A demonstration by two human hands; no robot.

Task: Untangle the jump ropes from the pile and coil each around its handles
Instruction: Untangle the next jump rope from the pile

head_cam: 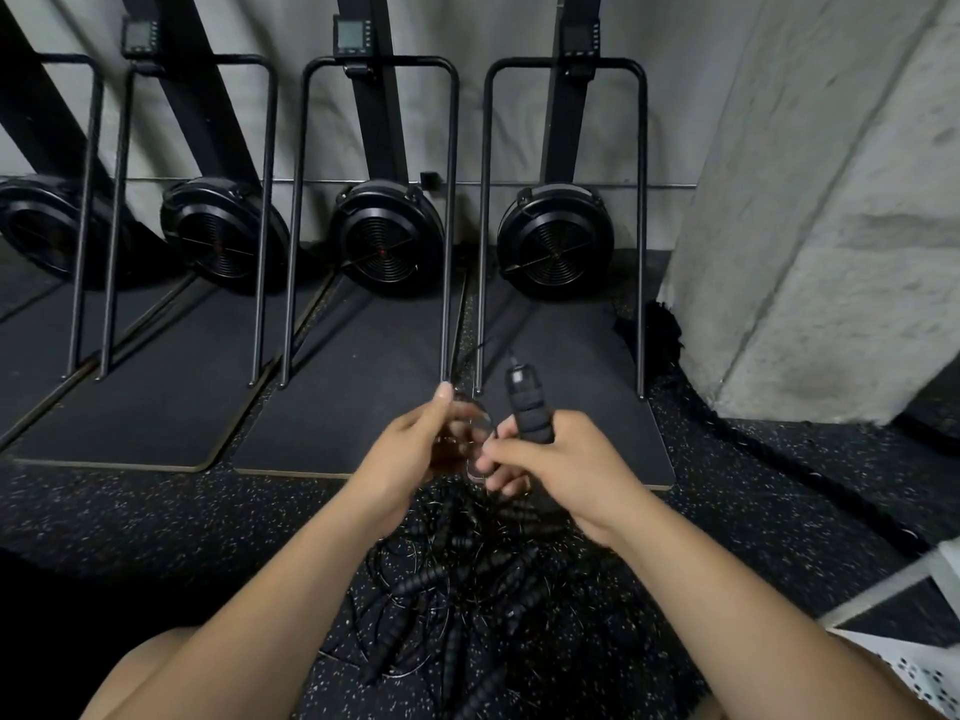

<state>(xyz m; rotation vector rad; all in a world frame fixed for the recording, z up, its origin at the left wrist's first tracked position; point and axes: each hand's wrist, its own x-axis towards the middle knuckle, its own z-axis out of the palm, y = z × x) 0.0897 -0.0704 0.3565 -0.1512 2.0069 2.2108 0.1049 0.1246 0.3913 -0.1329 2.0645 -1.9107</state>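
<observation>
— What's the room like?
— A black speckled rubber floor [156, 522]. Black fan-wheel exercise machines [384, 236] stand in a row on dark flat mats [337, 407] along a grey concrete wall [470, 122], with a pale concrete pillar [831, 226] at right.
— And the hands?
— The left hand [410, 454] is half closed, fingers curled round thin grey loops of cable [480, 433], forefinger raised; blur hides the exact pinch. The right hand [566, 465] wraps tight round an upright black ribbed foam handle [530, 413], thumb on the loops.
— The ropes?
— A tangled pile of black jump ropes [467, 589] lies on the floor below, between the forearms.

No legible text, even on the small monitor screens [347, 34]
</observation>
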